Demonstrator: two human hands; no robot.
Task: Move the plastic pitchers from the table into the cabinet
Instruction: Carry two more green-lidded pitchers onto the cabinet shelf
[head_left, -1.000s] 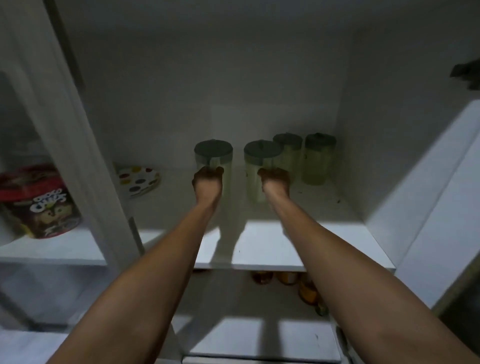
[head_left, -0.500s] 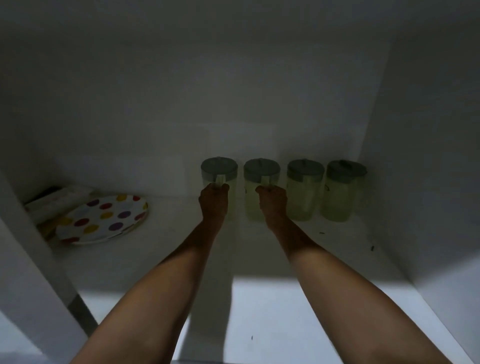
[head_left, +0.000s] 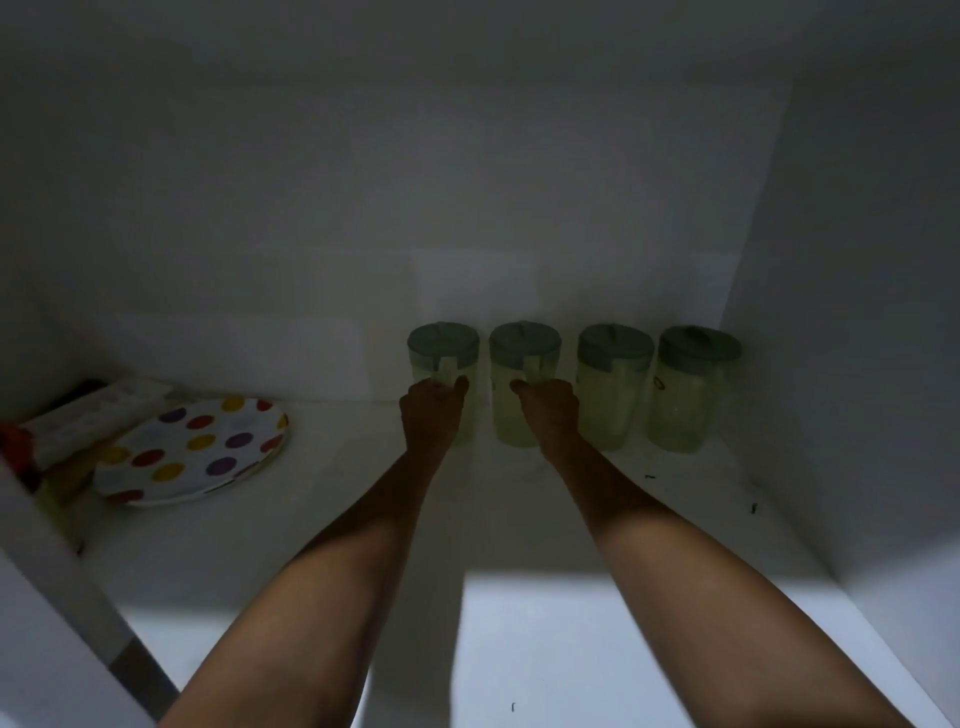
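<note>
— Four pale translucent plastic pitchers with grey-green lids, all upright in a row along the shelf's (head_left: 597, 649) back edge, toward the back right corner. Left hand (head_left: 432, 413) closed around the handle of the leftmost pitcher (head_left: 442, 364); right hand (head_left: 551, 410) closed around the handle of the second pitcher (head_left: 523, 374). Both grips narrow, wrapped on handles.

— Seated flat already?

— Looks so; bases hidden behind the hands, so hard to be sure. Best to press down lightly, feel for full contact, then loosen both grips straight back toward the shelf's front edge.

— Any hazards?

— Third pitcher (head_left: 613, 384) just beside the right hand, fourth pitcher (head_left: 693, 387) beyond it. Sideways wrist motion probably enough to knock one. Round white plastic plate with coloured dots (head_left: 192, 452) near the back left corner, well apart, no concern.

— Spacing?

— Fairly even; no nudging needed, probably.
</note>
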